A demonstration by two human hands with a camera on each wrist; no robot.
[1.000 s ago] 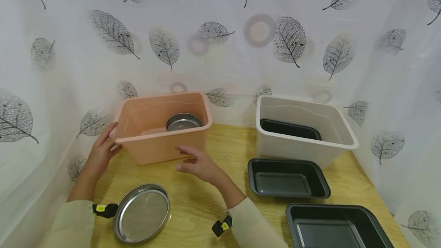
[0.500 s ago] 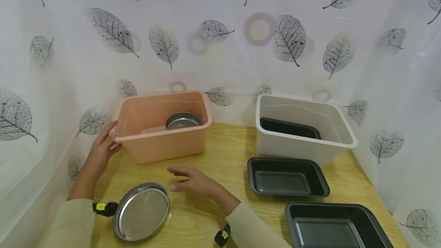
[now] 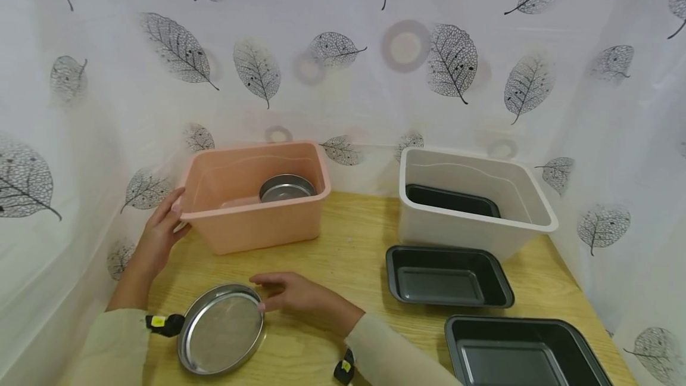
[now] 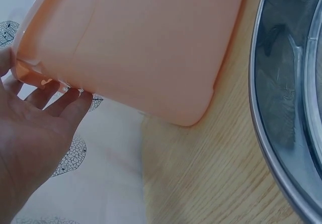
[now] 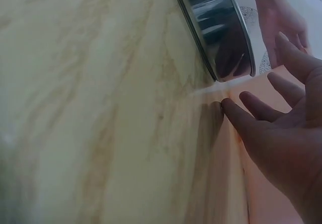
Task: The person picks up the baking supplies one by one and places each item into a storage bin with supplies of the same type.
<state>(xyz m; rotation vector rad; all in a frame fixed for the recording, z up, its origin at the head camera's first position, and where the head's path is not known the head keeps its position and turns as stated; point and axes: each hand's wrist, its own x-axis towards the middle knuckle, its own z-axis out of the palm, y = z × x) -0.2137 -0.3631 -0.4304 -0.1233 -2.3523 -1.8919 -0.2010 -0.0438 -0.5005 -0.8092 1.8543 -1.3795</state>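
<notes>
My left hand (image 3: 155,240) grips the front left corner of a peach plastic bin (image 3: 257,232), its fingers curled under the rim in the left wrist view. Inside that bin sits a round metal sieve or pan (image 3: 286,189). A larger round metal sieve (image 3: 220,332) with a fine mesh bottom lies on the table in front. My right hand (image 3: 295,293) hovers at this sieve's right edge, holding nothing. In the right wrist view its fingers are spread and loosely bent, close to the sieve's shiny side wall (image 5: 216,27).
A cream bin (image 3: 455,225) stands at the back right with a dark loaf pan (image 3: 450,200) inside. Two more dark baking pans sit before it, one smaller (image 3: 439,285) and one larger (image 3: 509,362). Behind the wooden table (image 3: 354,225) hangs a leaf-print curtain (image 3: 343,100).
My right hand has moved from the front of the peach bin down and slightly left to the larger sieve's edge. My left hand stays on the bin's corner.
</notes>
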